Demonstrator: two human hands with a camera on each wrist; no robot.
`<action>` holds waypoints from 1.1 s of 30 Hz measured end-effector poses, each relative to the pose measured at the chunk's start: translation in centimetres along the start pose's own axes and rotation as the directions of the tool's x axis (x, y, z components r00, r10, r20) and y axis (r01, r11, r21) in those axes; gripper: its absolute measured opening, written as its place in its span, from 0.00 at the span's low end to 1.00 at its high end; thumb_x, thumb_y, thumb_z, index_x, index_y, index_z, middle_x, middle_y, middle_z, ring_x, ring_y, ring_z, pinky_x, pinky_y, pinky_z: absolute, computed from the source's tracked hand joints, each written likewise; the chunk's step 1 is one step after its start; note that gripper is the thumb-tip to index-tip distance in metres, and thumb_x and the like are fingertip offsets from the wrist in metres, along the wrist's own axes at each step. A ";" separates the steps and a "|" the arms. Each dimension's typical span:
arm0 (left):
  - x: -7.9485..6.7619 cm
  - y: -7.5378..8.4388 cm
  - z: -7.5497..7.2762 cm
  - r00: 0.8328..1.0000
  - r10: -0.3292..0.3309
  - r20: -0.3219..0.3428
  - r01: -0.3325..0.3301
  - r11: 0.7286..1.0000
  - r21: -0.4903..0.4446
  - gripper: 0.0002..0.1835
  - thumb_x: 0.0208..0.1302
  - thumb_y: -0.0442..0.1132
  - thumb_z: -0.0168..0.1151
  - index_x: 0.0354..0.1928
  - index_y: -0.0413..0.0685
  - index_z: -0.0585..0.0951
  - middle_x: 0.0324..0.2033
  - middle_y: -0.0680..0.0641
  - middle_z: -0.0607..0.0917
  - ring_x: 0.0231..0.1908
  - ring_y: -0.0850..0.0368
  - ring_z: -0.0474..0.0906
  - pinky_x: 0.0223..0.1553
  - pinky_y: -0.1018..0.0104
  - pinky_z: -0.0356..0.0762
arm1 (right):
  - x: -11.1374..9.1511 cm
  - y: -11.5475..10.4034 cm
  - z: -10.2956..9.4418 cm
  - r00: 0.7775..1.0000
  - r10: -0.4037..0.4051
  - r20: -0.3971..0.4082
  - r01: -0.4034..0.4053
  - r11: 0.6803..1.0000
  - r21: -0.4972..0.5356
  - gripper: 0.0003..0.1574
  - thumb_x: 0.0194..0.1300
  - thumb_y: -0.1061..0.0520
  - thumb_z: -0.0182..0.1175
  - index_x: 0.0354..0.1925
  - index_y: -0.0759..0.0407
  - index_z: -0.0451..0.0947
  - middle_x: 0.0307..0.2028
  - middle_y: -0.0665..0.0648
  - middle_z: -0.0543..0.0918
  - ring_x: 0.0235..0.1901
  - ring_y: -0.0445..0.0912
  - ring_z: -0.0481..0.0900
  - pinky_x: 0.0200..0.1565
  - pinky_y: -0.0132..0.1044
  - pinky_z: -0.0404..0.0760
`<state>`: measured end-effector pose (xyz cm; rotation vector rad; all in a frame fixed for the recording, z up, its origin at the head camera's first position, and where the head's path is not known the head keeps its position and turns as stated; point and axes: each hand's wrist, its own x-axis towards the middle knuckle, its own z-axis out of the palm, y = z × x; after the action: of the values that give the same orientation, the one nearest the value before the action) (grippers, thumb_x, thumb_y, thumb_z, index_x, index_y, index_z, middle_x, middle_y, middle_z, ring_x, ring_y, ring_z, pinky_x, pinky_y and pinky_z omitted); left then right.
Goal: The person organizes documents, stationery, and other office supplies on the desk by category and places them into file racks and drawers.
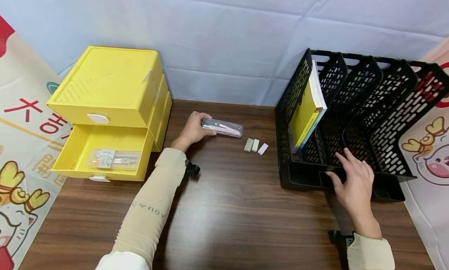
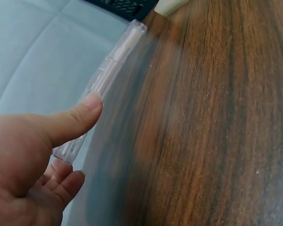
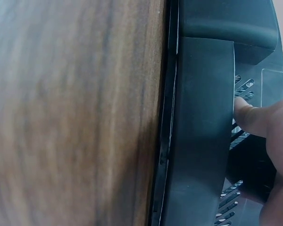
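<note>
My left hand [image 1: 194, 129] pinches one end of a slim clear plastic case [image 1: 224, 127], thumb on the near side; pink and white pieces show inside it. In the left wrist view the case [image 2: 106, 75] slants up and away from the thumb, close over the table. My right hand [image 1: 354, 180] is over the front of a black file rack [image 1: 305, 176], fingers spread. Its thumb [image 3: 247, 115] is right at the rim of the front tray [image 3: 203, 127]. To the right of the held case lie three small blocks like erasers: greenish [image 1: 248, 145], cream [image 1: 255, 145] and lilac [image 1: 262, 149].
At the left stands a yellow drawer unit [image 1: 105, 75]. Its pulled-out drawer [image 1: 66, 157] holds another clear case [image 1: 121, 160] with a label. Yellow-covered books [image 1: 308, 110] stand in the rack's leftmost slot. A pale cloth [image 1: 224, 48] hangs behind the brown table [image 1: 238, 207].
</note>
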<state>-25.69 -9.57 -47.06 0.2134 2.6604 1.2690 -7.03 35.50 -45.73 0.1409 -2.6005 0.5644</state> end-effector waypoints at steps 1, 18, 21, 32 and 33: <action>-0.1 0.0 -0.1 1.000 -0.002 -0.002 0.002 1.000 0.000 0.29 0.58 0.41 0.78 0.60 0.41 0.79 0.59 0.39 0.71 0.52 0.45 0.69 0.59 0.53 0.71 | 0.0 0.0 0.0 1.000 0.000 0.001 0.000 1.000 0.000 0.44 0.50 0.71 0.75 0.66 0.65 0.74 0.71 0.68 0.69 0.63 0.73 0.67 0.72 0.62 0.49; -2.7 1.6 -0.9 0.995 -0.047 -0.085 0.046 0.999 -0.013 0.29 0.56 0.41 0.79 0.58 0.40 0.80 0.57 0.39 0.72 0.54 0.45 0.69 0.62 0.53 0.69 | 0.0 -0.1 0.0 1.000 -0.001 0.004 0.001 1.000 -0.002 0.44 0.50 0.71 0.75 0.66 0.65 0.74 0.71 0.68 0.68 0.63 0.73 0.67 0.73 0.60 0.48; -3.2 1.9 -1.0 0.995 -0.047 -0.086 0.045 0.999 -0.015 0.29 0.56 0.41 0.79 0.58 0.40 0.80 0.57 0.39 0.72 0.53 0.45 0.69 0.61 0.53 0.70 | 0.0 -0.1 0.0 1.000 0.000 0.004 0.000 1.000 -0.002 0.44 0.50 0.71 0.75 0.66 0.65 0.74 0.71 0.68 0.68 0.64 0.73 0.67 0.73 0.59 0.48; -5.5 3.6 -1.6 0.998 0.001 -0.061 0.000 1.000 0.013 0.29 0.55 0.42 0.80 0.56 0.39 0.81 0.54 0.39 0.75 0.51 0.46 0.70 0.57 0.54 0.71 | -0.1 0.0 0.0 1.000 -0.001 0.001 0.001 1.000 -0.002 0.44 0.50 0.71 0.75 0.66 0.65 0.74 0.71 0.68 0.68 0.63 0.73 0.67 0.73 0.60 0.48; -5.6 3.8 -1.8 0.998 0.003 -0.060 -0.002 1.000 0.015 0.29 0.55 0.42 0.80 0.56 0.39 0.81 0.54 0.39 0.75 0.51 0.46 0.70 0.56 0.54 0.71 | -0.1 0.0 0.0 1.000 -0.002 -0.001 0.002 1.000 -0.001 0.44 0.50 0.71 0.75 0.66 0.65 0.74 0.71 0.68 0.68 0.63 0.73 0.67 0.73 0.60 0.48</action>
<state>-20.43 -9.72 -42.42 0.1838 2.7221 1.2759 -6.99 35.49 -45.78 0.1429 -2.5997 0.5622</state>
